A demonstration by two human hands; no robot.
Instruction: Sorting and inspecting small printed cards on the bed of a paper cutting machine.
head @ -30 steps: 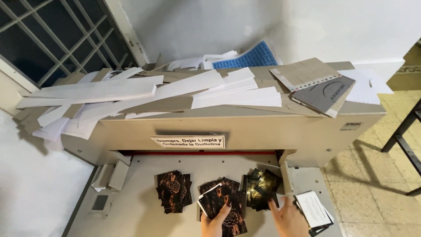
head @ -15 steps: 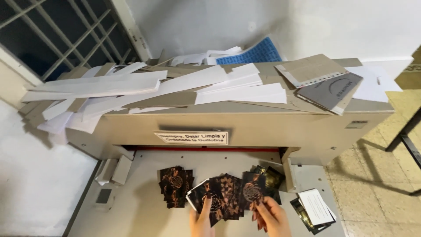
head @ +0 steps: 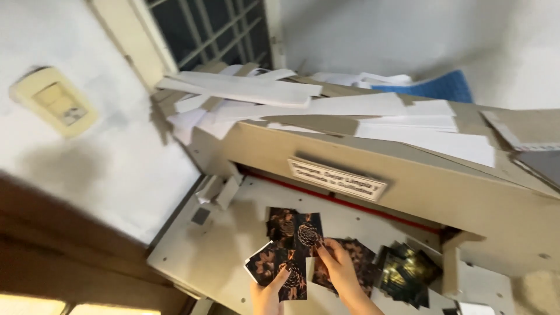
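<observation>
Left hand (head: 267, 293): grips the lower corner of a dark card (head: 279, 272), thumb laid over its face.
Dark card: glossy black print with brownish pine-cone shapes, white edge showing, held just above the cutter table (head: 216, 251).
Right hand (head: 341, 274): fingers pinch a neighbouring card (head: 331, 269) of the same print.
Stacks on table: one pile (head: 294, 228) behind the hands, another (head: 406, 273) to the right.
Above: white paper strips (head: 326, 108) heaped on the beige cutter (head: 443, 192).
</observation>
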